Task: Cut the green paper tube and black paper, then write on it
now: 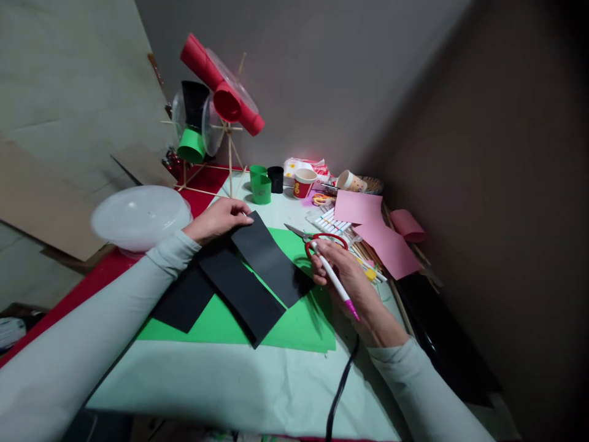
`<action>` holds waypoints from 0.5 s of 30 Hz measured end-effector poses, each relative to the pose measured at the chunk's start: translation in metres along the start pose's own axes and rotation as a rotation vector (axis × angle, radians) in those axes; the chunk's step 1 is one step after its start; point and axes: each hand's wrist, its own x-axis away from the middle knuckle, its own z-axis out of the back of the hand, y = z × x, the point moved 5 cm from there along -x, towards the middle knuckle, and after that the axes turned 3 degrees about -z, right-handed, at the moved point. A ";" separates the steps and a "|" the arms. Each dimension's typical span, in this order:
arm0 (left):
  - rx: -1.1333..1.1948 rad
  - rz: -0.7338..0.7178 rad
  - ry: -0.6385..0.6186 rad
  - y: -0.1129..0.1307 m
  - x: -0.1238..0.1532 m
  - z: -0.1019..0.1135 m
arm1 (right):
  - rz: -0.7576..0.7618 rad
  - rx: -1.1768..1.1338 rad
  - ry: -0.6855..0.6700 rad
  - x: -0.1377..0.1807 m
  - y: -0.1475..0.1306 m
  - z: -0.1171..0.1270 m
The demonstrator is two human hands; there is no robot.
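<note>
My left hand (pixel 219 220) pinches the upper end of a black paper strip (pixel 271 261), which slants down to the right over green paper sheets (pixel 193 325). Beside it lie a second black strip (pixel 246 294) and a wider black paper piece (pixel 186 301), partly under my left forearm. In my right hand (pixel 345 267) are scissors (pixel 299 232) with red handles, blades pointing left, and a white marker (pixel 332 276) with a pink end. The scissors' handles are partly covered by my fingers. Pink paper pieces (pixel 389 245) lie to the right of that hand.
Red and green tubes on a stick frame (pixel 230 153) stand at the back left, near a white plastic bowl (pixel 142 215). Green cups (pixel 261 190), a black cup (pixel 275 179) and a paper cup (pixel 304 183) line the back. Markers (pixel 334 221) lie right; a black cable (pixel 343 387) crosses the front.
</note>
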 end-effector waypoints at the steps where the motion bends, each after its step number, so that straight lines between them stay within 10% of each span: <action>1: 0.032 -0.004 0.025 0.006 0.008 0.004 | 0.018 -0.014 0.004 0.002 -0.003 0.000; 15: -0.003 0.131 -0.107 -0.016 0.130 -0.017 | 0.024 0.006 -0.026 0.022 0.016 -0.031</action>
